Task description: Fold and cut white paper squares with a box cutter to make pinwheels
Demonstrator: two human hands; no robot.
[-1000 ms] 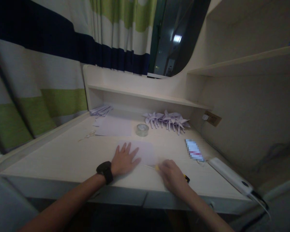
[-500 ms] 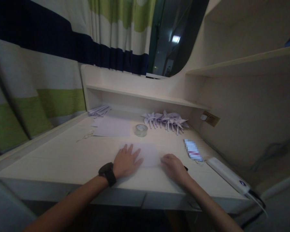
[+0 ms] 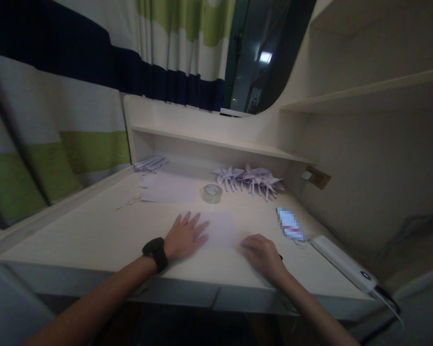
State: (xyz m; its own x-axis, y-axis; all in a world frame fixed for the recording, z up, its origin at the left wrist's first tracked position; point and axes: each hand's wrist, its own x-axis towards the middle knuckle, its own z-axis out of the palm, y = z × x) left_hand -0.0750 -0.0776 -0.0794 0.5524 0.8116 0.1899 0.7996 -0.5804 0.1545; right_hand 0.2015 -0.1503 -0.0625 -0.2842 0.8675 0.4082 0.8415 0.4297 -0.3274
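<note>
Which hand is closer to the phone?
Right. The right hand is just left of the phone, nearer the desk's front edge. The left hand is much farther left, spread over the paper's left side.

The curtain (image 3: pixel 182 53) is banded navy, white and green, the paper (image 3: pixel 221 230) pale lilac.

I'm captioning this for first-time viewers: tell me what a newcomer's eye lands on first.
Likely first is the bold green, white and navy curtain at the upper left. Next come the paper pinwheels bunched at the back of the desk, right of the tape roll. Then come the left hand, spread partly over a pale sheet, and the right hand, curled beside it.
</note>
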